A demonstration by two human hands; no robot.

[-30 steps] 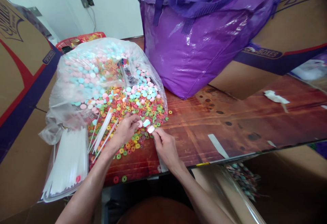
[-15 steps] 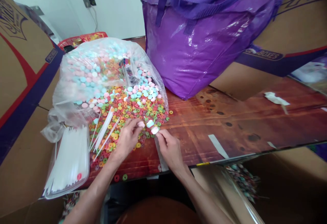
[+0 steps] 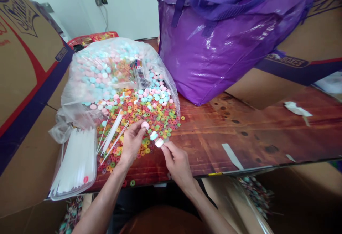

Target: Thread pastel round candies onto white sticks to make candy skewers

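Observation:
My left hand (image 3: 132,142) pinches a pink round candy (image 3: 145,124) at its fingertips. My right hand (image 3: 175,159) pinches a stick that carries a pale blue candy (image 3: 153,135) and a pink one (image 3: 159,143). Both hands hover over a spill of small coloured ring candies (image 3: 149,114) on the wooden table (image 3: 240,130). The rings pour out of a large clear plastic bag (image 3: 107,73) full of pink and blue discs. Loose white sticks (image 3: 112,132) lie beside my left hand.
A clear tub of white sticks (image 3: 77,162) sits at the table's front left. A big purple bag (image 3: 227,38) stands behind, with cardboard boxes (image 3: 24,66) left and right. Paper scraps (image 3: 231,155) lie on the table; a bag of finished candy sticks (image 3: 253,187) hangs below the edge.
My left hand has lifted the pink candy up toward the stick's tip. My right hand has tilted the stick with its two candies slightly; the view has shifted a little left.

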